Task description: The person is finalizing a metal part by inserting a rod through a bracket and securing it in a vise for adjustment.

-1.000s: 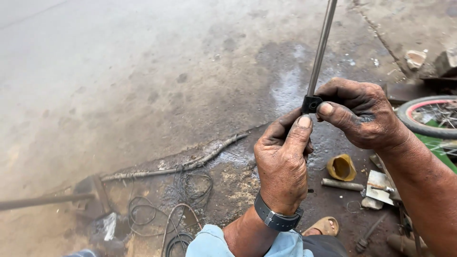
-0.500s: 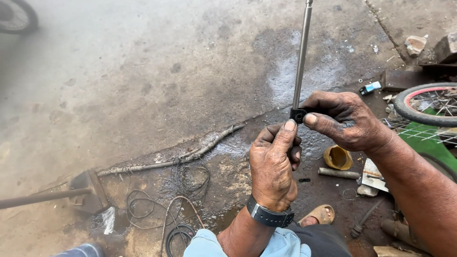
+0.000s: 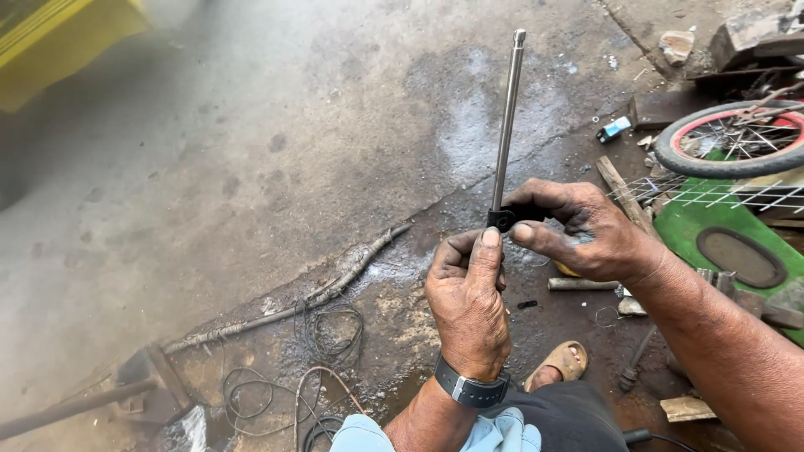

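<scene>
A long thin metal rod stands nearly upright in front of me, its top end visible. My left hand, with a dark watch at the wrist, grips the rod's lower part, thumb raised. My right hand comes in from the right and pinches a small black ring-shaped part that sits around the rod just above my left thumb. Both hands are smeared with grease. The rod's bottom end is hidden in my left fist.
Oily concrete ground lies below. A small wheel with a red rim and a green board lie at right. Loose wires and a rusty bar are at left, a yellow object top left. My sandalled foot shows below.
The view has shifted so the rod's top end now shows and both hands sit lower in frame. My grip on rod and black part looks the same.
</scene>
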